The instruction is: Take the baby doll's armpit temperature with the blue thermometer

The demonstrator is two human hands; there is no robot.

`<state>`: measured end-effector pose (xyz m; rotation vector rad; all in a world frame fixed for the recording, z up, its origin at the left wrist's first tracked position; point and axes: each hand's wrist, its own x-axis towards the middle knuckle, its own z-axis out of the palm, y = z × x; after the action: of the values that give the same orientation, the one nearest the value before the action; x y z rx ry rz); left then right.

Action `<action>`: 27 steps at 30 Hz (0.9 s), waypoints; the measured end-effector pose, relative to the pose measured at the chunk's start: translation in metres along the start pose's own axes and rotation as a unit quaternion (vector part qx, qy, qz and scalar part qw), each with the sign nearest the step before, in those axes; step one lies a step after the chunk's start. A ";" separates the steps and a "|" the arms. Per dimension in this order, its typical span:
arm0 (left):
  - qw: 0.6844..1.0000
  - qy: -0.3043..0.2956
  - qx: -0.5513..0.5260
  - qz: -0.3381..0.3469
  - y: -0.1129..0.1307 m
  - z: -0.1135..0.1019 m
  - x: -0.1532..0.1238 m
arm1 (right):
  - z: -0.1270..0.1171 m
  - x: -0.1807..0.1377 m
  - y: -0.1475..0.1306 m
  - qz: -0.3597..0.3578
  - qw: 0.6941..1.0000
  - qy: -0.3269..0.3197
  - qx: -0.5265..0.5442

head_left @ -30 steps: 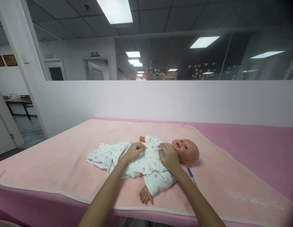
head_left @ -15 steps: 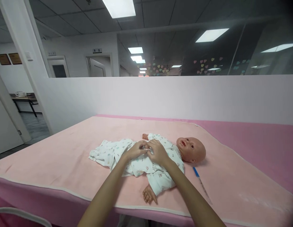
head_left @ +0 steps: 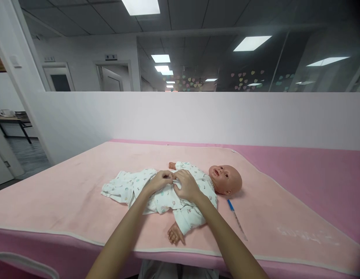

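Note:
A baby doll (head_left: 228, 180) lies on its back, head to the right, arms spread to either side. It wears white patterned baby clothes (head_left: 166, 200), open-ended at the left where the legs are covered. My left hand (head_left: 160, 182) rests at the doll's belly with its fingers curled and pinched on the front of the clothes. Close beside it, my right hand (head_left: 186, 186) also has bent fingers gripping the cloth. The fingertips nearly meet, and the bit of fabric between them is mostly hidden.
A slim thermometer-like stick with a blue end (head_left: 231, 205) lies near the doll's head. Under everything is a peach pad (head_left: 273, 217) over a pink cover (head_left: 313, 170). A white low wall (head_left: 197, 118) rises behind. A curved white rail (head_left: 25, 263) is at lower left.
The whole view has shifted, so things appear slightly further left. Both hands stay at the doll's belly; a thin white strip seen between the fingertips earlier is now hard to see.

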<state>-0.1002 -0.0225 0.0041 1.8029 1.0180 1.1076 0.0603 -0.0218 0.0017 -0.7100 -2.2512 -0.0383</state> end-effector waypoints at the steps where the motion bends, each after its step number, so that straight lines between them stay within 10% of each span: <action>1: 1.000 -0.001 -0.010 0.000 0.000 0.000 0.000 | 0.000 0.000 0.000 0.004 1.000 0.002 0.000; 27: 0.999 0.010 0.049 0.016 -0.002 -0.001 -0.001 | 0.001 -0.001 -0.001 -0.007 1.000 0.013 0.008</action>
<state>-0.1023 -0.0224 0.0027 1.8949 1.0769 1.1139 0.0601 -0.0228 0.0002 -0.6820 -2.2298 -0.0366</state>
